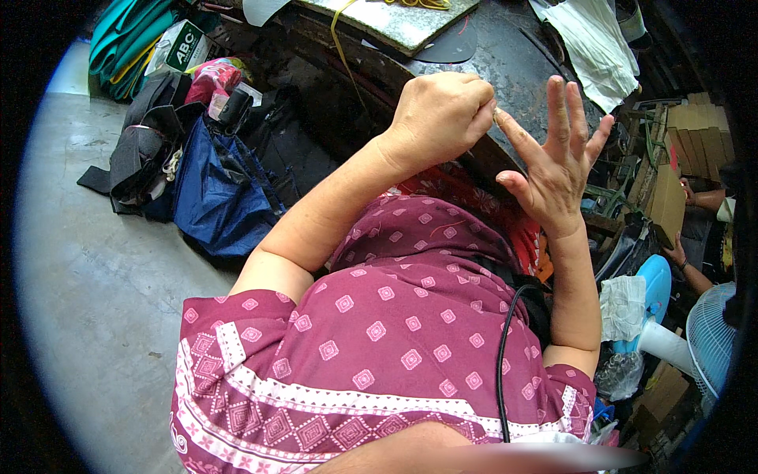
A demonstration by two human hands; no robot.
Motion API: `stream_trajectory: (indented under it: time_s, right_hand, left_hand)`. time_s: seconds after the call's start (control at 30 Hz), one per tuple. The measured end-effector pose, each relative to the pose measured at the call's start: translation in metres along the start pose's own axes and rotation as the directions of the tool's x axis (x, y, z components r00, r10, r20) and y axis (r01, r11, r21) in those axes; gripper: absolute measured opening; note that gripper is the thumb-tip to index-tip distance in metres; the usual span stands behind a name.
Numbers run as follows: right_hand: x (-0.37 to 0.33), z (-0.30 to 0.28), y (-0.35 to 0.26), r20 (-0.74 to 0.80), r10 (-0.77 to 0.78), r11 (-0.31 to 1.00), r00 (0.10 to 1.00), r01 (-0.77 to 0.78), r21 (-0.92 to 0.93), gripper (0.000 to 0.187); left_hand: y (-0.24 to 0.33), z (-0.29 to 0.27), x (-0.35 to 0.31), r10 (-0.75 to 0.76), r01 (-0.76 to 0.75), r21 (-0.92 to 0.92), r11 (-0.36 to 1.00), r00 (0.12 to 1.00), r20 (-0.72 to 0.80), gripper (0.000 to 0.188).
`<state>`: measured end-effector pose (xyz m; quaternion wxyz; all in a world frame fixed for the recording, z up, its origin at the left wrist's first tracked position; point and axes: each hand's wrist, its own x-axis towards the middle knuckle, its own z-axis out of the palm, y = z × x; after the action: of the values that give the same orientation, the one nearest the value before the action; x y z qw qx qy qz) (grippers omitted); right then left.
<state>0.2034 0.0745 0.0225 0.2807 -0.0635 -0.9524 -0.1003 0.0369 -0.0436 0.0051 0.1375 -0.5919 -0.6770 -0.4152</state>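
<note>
My left hand is closed in a fist in front of me, its thumb and bent index finger meeting the tip of my right index finger. What it pinches there, if anything, is too small to make out. A tan or darker patch shows at that fingertip. My right hand is spread, back toward me, with the thumb out and the other fingers raised apart. Both hands are held above my lap, close to the near edge of a dark worktable. Nothing lies in the right hand.
A pale board with yellow cord lies on the worktable, white cloth at its right. Blue and dark bags stand on the floor at left. A fan stands at right, near another person's hands holding cardboard.
</note>
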Motion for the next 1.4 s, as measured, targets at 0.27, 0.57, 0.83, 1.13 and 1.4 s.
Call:
stream_trajectory:
  time_s: [0.27, 0.57, 0.83, 1.13, 1.4]
  right_hand:
    - [0.001, -0.003, 0.006, -0.023, 0.067, 0.980, 0.997, -0.062, 0.191, 0.077]
    - [0.002, -0.001, 0.005, 0.039, -0.015, 0.989, 0.999, 0.010, 0.146, 0.079]
    - [0.004, 0.002, 0.005, -0.038, -0.026, 0.990, 0.999, 0.031, 0.139, 0.075]
    - [-0.002, 0.000, 0.012, 0.049, 0.026, 0.972, 0.998, -0.036, 0.233, 0.083]
    - [0.016, 0.009, 0.011, 0.349, 0.256, -0.392, 0.901, -0.233, 0.890, 0.109]
  left_hand:
    - [-0.014, -0.010, 0.013, -0.059, 0.081, 0.119, 0.990, 0.982, -0.178, 0.021]
    - [0.020, 0.006, 0.007, 0.129, -0.128, -0.135, 0.983, 0.992, -0.001, 0.009]
    - [0.004, 0.000, 0.026, -0.228, 0.223, -0.129, 0.966, 0.973, -0.025, 0.016]
    - [0.007, -0.002, 0.020, -0.093, 0.083, -0.099, 0.992, 0.991, -0.100, 0.013]
    - [0.019, 0.019, 0.024, -0.275, 0.190, -0.555, 0.810, 0.959, -0.073, 0.060]
